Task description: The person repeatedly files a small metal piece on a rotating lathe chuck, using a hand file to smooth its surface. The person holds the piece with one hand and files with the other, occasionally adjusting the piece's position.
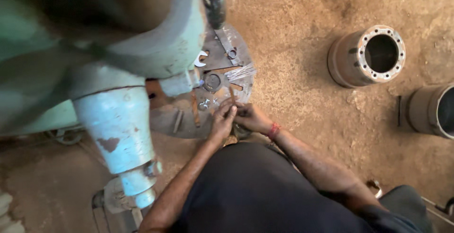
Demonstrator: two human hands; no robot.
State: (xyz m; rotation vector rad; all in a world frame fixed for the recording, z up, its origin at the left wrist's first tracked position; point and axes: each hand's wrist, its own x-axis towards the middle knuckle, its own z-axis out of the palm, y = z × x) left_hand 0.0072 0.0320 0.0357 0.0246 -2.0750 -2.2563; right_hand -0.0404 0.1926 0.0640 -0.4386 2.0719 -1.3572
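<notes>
Fingertips of the left hand [222,119] and right hand [249,117] meet, curled narrow around something too small to make out, at the six o'clock edge of the round rusty steel plate [187,124]. A thin rust-brown metal strip [231,92] stands just at twelve o'clock of the fingers, seemingly touching them. Farther toward twelve lie a dark ring-shaped part [212,81] and a bundle of bright thin rods [240,72]. Well off at two o'clock stands a rusty cylindrical drum with a bolt-holed flange [368,55].
</notes>
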